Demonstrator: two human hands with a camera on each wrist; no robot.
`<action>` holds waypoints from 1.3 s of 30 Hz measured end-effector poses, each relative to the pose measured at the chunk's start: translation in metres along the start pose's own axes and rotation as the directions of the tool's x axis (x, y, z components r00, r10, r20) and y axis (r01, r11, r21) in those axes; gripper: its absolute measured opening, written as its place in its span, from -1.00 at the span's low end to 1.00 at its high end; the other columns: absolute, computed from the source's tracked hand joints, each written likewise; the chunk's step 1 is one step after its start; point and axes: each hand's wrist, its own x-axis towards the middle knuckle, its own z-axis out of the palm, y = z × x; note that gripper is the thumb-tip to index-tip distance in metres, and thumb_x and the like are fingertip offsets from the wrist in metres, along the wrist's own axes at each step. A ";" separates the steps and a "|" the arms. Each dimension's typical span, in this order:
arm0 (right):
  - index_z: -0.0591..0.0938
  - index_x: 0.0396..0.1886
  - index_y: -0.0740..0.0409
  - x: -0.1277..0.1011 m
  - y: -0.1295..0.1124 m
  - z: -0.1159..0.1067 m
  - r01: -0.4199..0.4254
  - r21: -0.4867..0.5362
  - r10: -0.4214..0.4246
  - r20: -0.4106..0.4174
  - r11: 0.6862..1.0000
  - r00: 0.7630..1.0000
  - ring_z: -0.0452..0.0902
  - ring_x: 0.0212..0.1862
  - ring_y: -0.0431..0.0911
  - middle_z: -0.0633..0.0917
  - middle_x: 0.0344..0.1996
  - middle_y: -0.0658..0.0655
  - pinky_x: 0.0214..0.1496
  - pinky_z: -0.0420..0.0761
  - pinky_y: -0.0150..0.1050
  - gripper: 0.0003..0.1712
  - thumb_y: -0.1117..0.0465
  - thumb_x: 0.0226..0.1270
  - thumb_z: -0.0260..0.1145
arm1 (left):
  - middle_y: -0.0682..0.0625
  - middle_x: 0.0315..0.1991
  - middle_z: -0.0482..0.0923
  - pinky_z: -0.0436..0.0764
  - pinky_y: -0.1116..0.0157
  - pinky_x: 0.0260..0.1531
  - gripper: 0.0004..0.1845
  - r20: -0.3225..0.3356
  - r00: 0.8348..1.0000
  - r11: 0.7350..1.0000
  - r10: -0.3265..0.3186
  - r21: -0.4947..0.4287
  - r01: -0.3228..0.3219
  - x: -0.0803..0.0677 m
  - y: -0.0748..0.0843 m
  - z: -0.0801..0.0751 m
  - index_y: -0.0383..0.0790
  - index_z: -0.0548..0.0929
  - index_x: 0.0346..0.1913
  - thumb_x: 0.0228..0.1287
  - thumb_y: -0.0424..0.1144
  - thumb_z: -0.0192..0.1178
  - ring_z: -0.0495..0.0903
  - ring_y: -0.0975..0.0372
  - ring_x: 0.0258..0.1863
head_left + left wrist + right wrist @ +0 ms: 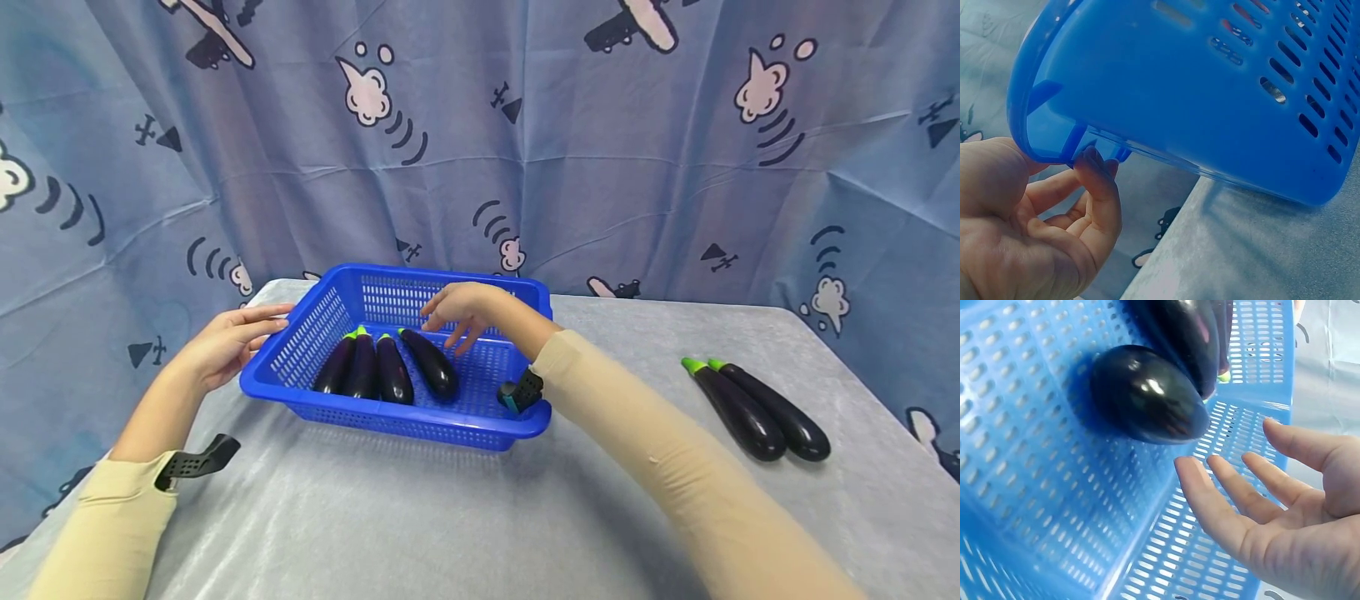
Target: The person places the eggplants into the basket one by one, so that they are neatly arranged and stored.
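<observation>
A blue plastic basket (435,425) stands on the table with several dark purple eggplants (363,367) lying side by side toward its left part. My left hand (225,342) holds the basket's left rim; in the left wrist view its fingertips (1099,164) curl in against the rim from below. Inside the basket, my right hand (472,308) hovers with spread, loosely bent fingers and nothing in them. Closest to that hand is the rightmost eggplant (1147,394), a short gap away from its fingers in the right wrist view.
Two more eggplants (750,412) lie together on the pale tablecloth (360,517), to the right of the basket, green ends pointing away. A blue patterned curtain (585,183) hangs behind the table and at its sides.
</observation>
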 end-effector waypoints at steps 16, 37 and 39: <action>0.35 0.61 0.16 -0.024 -0.010 -0.020 0.076 0.034 -0.076 0.001 0.997 0.997 0.41 0.47 0.33 0.43 0.53 0.31 0.41 0.54 0.25 -0.36 0.21 0.64 0.25 | 0.24 -0.14 0.77 0.79 0.37 -0.20 -0.69 -0.001 1.000 1.000 0.008 0.024 -0.008 0.001 0.000 0.002 0.28 0.78 -0.10 0.65 -0.26 0.12 0.77 0.36 -0.18; 0.43 0.56 0.14 -0.062 0.002 -0.026 0.201 -0.029 -0.202 -0.053 0.979 0.978 0.53 0.38 0.31 0.52 0.43 0.28 0.32 0.63 0.20 -0.40 0.19 0.62 0.28 | 0.22 -0.16 0.78 0.80 0.36 -0.21 -0.68 -0.001 1.000 1.000 0.006 0.015 -0.006 -0.001 -0.001 0.002 0.28 0.79 -0.10 0.66 -0.27 0.11 0.78 0.34 -0.20; 0.43 0.55 0.13 -0.066 0.004 -0.025 0.218 -0.042 -0.221 -0.060 0.975 0.974 0.55 0.37 0.30 0.52 0.43 0.27 0.30 0.65 0.19 -0.40 0.18 0.61 0.29 | 0.21 -0.16 0.78 0.80 0.36 -0.21 -0.68 -0.002 1.000 1.000 0.006 0.015 -0.006 -0.001 -0.001 0.002 0.27 0.78 -0.10 0.66 -0.27 0.11 0.78 0.33 -0.21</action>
